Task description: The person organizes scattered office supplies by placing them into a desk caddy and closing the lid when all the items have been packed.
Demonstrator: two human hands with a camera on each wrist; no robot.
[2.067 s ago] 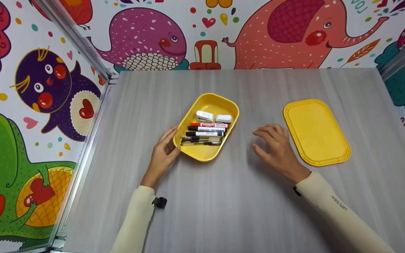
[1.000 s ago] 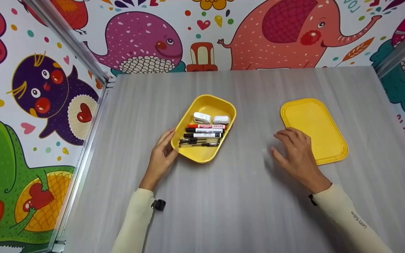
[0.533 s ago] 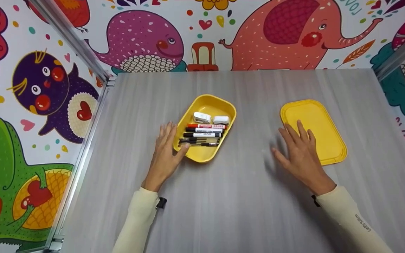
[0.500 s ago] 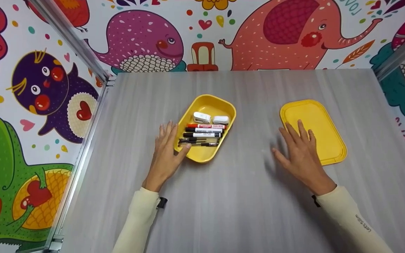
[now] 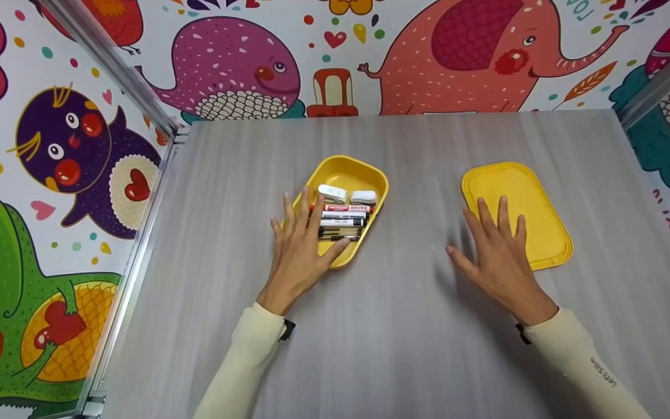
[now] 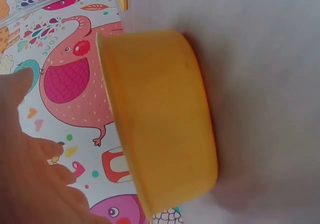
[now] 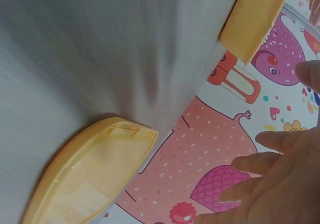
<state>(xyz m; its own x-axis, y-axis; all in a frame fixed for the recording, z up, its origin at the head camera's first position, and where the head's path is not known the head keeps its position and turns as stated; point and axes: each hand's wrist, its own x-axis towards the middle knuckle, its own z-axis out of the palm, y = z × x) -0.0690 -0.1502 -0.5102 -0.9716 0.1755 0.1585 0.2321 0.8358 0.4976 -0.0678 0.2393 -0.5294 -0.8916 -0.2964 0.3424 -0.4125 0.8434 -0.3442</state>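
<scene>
A yellow plastic box [image 5: 364,167] stands on the table, uncovered. In it lie two small white pieces like mini staplers [image 5: 332,193], a red marker [image 5: 344,208], two black-and-white markers [image 5: 344,222] and several black pens [image 5: 341,234]. My left hand [image 5: 297,262], fingers spread, is over the box's left side and hides the ends of the markers and pens. The left wrist view shows it above the rim, apart from the box wall [image 6: 160,114]. My right hand [image 5: 501,267], also spread, hovers over the near left edge of a flat yellow lid [image 5: 544,233], holding nothing.
A grey wood-grain table [image 5: 393,349] carries the box and lid, with a stretch of tabletop between them. Printed cartoon walls [image 5: 236,64] close off the back and sides. A metal frame rail [image 5: 137,273] runs along the left edge.
My left hand has let go of the box's left rim, spread its fingers and moved right over the box. My right hand moved right to the lid and straightened its fingers.
</scene>
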